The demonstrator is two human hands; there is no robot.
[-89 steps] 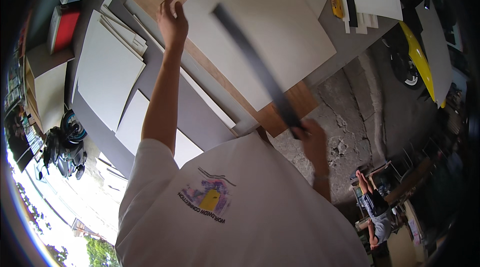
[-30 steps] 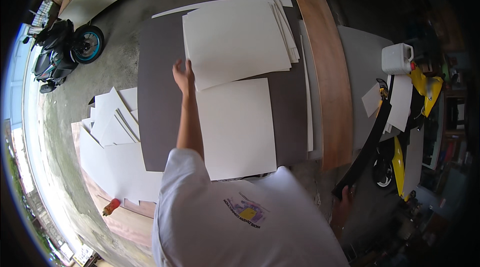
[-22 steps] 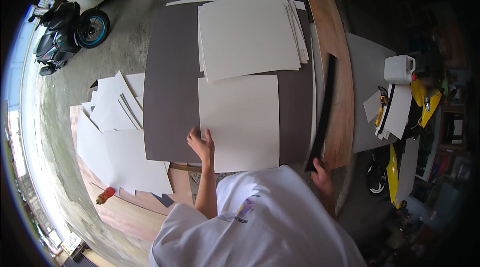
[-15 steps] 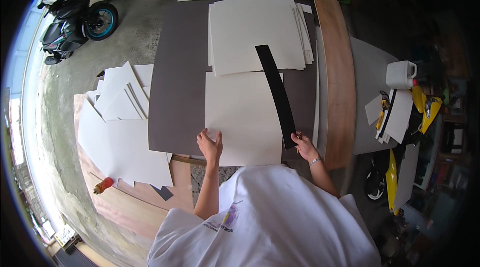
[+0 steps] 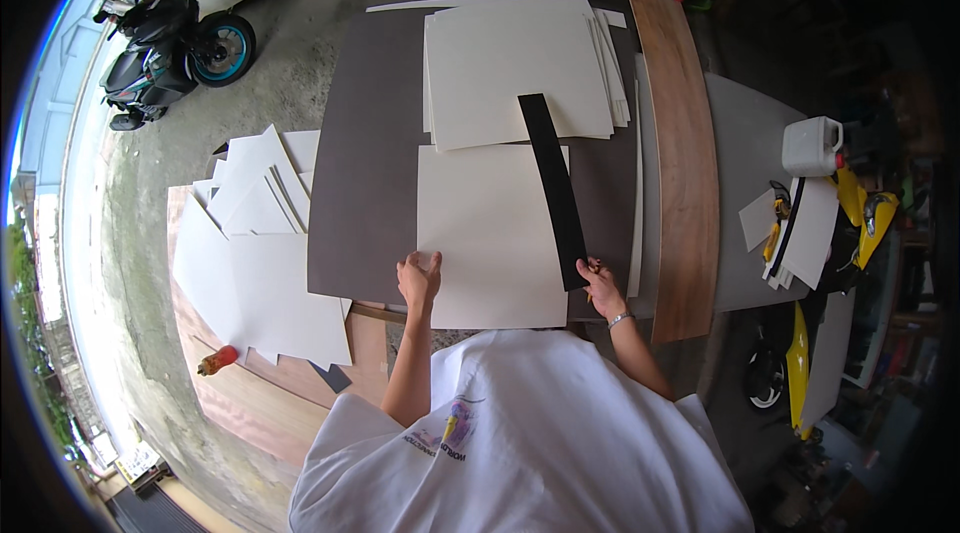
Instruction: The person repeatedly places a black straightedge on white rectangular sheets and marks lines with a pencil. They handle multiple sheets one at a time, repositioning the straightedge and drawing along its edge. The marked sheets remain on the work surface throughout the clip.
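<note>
A white square sheet (image 5: 490,223) of board lies flat on the large dark brown board (image 5: 370,153), its near edge close to my body. My left hand (image 5: 419,278) is closed at the sheet's left edge, thumb on top. With my right hand (image 5: 602,290) I hold the near end of a long black strip (image 5: 552,188), like a ruler. The strip slants over the sheet's right part, its far end over a stack of white sheets (image 5: 515,73). Something thin and orange-brown shows in my right fingers, too small to name.
A plywood plank (image 5: 680,163) runs along the right side. Beyond it lie a grey board (image 5: 735,193), a white jug (image 5: 812,146) and yellow-handled tools (image 5: 776,223). White offcuts (image 5: 260,263) and a red bottle (image 5: 218,360) lie left. A motorcycle (image 5: 170,53) stands farther off.
The black strip's near end, with my right hand, has shifted slightly left over the sheet. My left fingers and thumb have drawn closer together. The whole view has shifted a little.
</note>
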